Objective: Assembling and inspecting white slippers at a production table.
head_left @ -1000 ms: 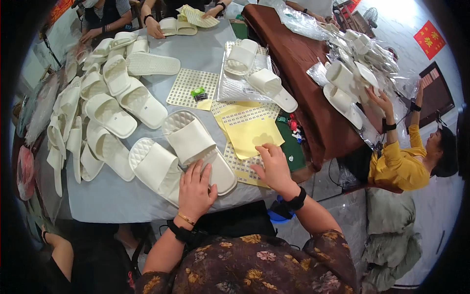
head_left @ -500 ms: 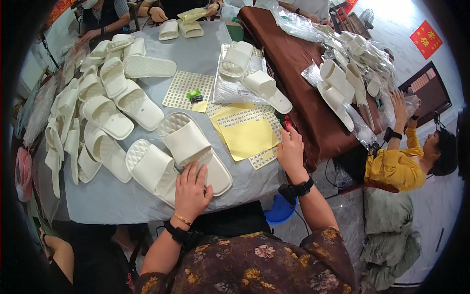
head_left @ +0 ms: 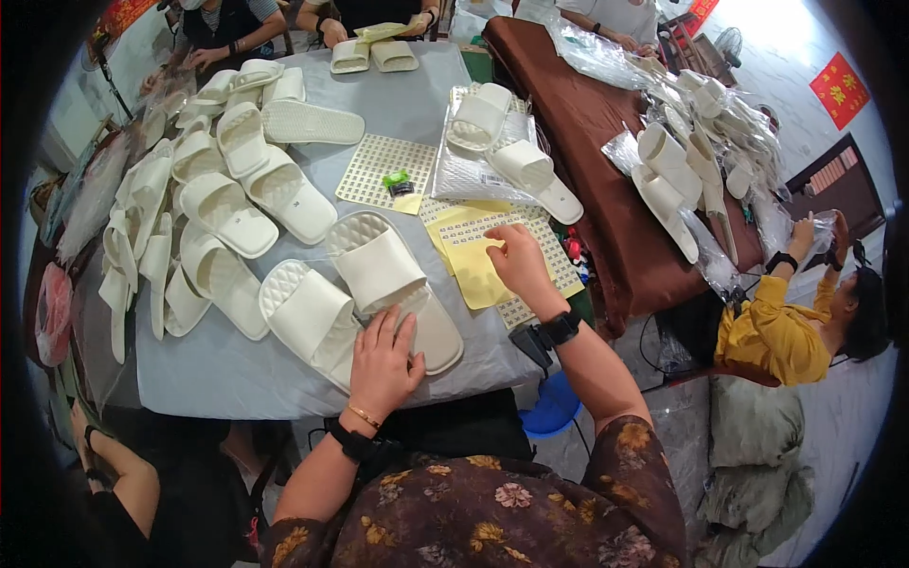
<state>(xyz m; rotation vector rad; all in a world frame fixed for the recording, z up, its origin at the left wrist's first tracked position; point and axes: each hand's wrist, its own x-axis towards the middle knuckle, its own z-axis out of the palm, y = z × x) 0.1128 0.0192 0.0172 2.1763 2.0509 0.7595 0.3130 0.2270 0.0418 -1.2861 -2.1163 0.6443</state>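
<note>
My left hand [head_left: 383, 358] lies with fingers stretched over the near ends of two cream slippers [head_left: 379, 272], which rest side by side, toes pointing away from me. The right hand [head_left: 519, 263] hovers over yellow-backed sticker sheets [head_left: 473, 276], its index finger and thumb bent toward each other. Whether something small is between those fingertips I cannot make out. Beyond the sheets is another sticker sheet [head_left: 365, 175] with a small green-and-black object [head_left: 398, 183] on it. Two more slippers [head_left: 524, 170] lie on a silvery plastic bag [head_left: 464, 175].
A heap of cream slippers [head_left: 227, 213] covers the table's left side. On the right, a brown-covered table [head_left: 568, 133] carries bagged slippers [head_left: 705, 109]. A person in yellow [head_left: 781, 327] handles clear plastic there; other people sit across. A blue stool [head_left: 549, 405] stands below the table edge.
My right hand has moved left from the red items at the table's right edge to above the sticker sheets. My left hand stays on the slippers. The view has shifted slightly.
</note>
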